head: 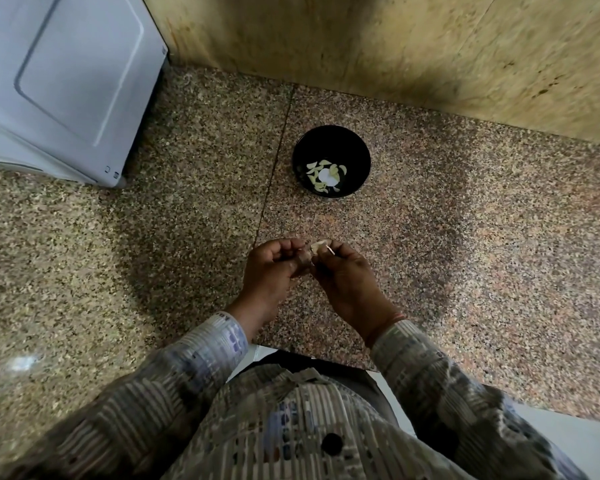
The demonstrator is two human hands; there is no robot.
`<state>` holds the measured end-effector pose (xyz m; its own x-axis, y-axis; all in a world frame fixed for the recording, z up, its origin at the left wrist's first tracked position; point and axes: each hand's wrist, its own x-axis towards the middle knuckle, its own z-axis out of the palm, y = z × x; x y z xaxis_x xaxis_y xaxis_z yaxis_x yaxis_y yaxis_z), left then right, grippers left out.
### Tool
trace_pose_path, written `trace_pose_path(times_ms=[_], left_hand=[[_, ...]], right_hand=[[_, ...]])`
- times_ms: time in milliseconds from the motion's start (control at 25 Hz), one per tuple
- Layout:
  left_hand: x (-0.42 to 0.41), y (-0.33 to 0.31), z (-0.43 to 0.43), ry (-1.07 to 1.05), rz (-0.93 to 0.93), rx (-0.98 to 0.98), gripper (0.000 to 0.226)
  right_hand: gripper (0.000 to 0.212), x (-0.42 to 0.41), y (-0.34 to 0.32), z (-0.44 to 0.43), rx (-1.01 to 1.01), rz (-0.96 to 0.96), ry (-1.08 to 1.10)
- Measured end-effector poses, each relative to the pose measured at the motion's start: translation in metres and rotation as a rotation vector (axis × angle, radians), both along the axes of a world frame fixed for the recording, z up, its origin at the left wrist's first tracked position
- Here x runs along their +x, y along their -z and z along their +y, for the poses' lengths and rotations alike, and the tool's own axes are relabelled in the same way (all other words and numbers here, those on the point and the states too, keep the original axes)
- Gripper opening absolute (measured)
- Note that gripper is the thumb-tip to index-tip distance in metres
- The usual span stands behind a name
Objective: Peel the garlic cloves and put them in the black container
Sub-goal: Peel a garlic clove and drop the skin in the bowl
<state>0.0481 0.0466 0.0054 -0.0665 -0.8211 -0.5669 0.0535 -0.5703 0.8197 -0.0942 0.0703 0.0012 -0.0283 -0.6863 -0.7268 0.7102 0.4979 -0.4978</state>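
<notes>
Between two hands — one garlic clove

A speckled granite surface fills most of the view, with a thin dark seam running from the back towards the near edge. A white appliance with a raised, rounded panel stands on it at the far left. Behind runs a mottled tan stone wall. A small glare spot shines at near left.
</notes>
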Motion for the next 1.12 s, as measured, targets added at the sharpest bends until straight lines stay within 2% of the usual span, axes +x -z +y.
trace_pose_path(times_ms=[80,240,400,520,680,760,880,960,1120], left_hand=[[0.007,0.012,-0.003,0.033,-0.113,0.013,0.016],[0.024,0.025,-0.012,0.257,-0.551,-0.072,0.013],[0.035,0.015,-0.019,0.368,-0.727,-0.176,0.023],[0.041,0.011,-0.021,0.396,-0.745,-0.259,0.029],[0.045,0.016,-0.023,0.376,-0.701,-0.241,0.03],[0.05,0.022,-0.024,0.353,-0.672,-0.215,0.028],[0.059,0.029,-0.026,0.349,-0.726,-0.235,0.025],[0.064,0.034,-0.028,0.33,-0.774,-0.241,0.022],[0.074,0.038,-0.028,0.289,-0.798,-0.217,0.014]], right_hand=[[0.014,-0.002,0.0,-0.004,0.039,0.02,-0.041],[0.012,0.003,0.001,-0.013,0.09,0.107,-0.199],[0.018,0.017,0.004,-0.024,0.139,0.224,-0.244],[0.021,0.022,0.005,-0.03,0.152,0.325,-0.312],[0.024,0.023,0.008,-0.035,0.128,0.448,-0.406],[0.022,0.019,0.015,-0.037,0.103,0.694,-0.515],[0.018,0.012,0.016,-0.04,-0.045,1.131,-0.766],[0.019,0.013,0.009,-0.046,-0.114,1.252,-0.836],[0.017,0.03,0.005,-0.071,-0.209,1.339,-0.921]])
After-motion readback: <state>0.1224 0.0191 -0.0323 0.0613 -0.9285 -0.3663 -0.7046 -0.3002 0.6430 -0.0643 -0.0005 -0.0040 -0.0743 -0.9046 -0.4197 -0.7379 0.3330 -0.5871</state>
